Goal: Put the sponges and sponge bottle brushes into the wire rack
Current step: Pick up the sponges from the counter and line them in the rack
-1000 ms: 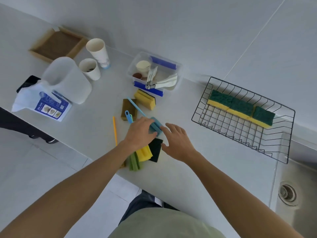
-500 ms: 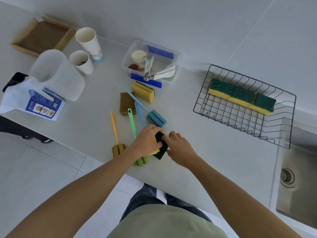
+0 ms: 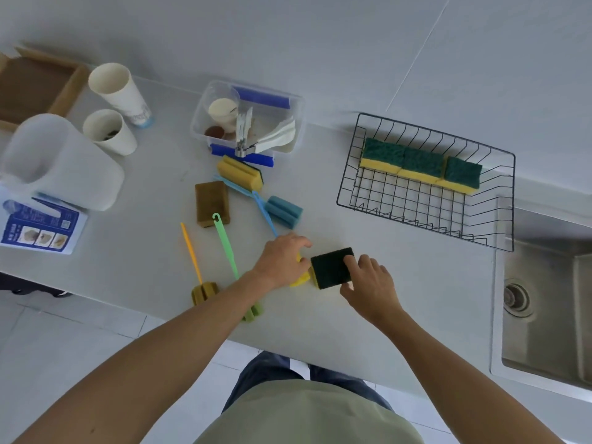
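Note:
A black wire rack [image 3: 426,216] stands at the right with three green-topped yellow sponges [image 3: 423,166] along its far side. My right hand [image 3: 368,283] grips a dark-green-topped sponge [image 3: 331,267] near the counter's front edge. My left hand [image 3: 282,261] rests on a yellow sponge [image 3: 301,278] right beside it. On the counter lie a blue sponge brush [image 3: 283,211], a green one [image 3: 226,241], a yellow-handled one [image 3: 192,251], a brown sponge [image 3: 212,203] and a grooved yellow sponge [image 3: 240,173].
A clear plastic box [image 3: 246,120] with small items stands behind the sponges. Two paper cups [image 3: 118,91], a white jug [image 3: 57,161], a leaflet [image 3: 38,229] and a wooden tray [image 3: 35,84] fill the left. A steel sink [image 3: 551,309] lies at the right.
My hands left the blue brush, moved to the two sponges at the front edge and pulled them apart; my right hand now holds the dark-topped one, shifted right.

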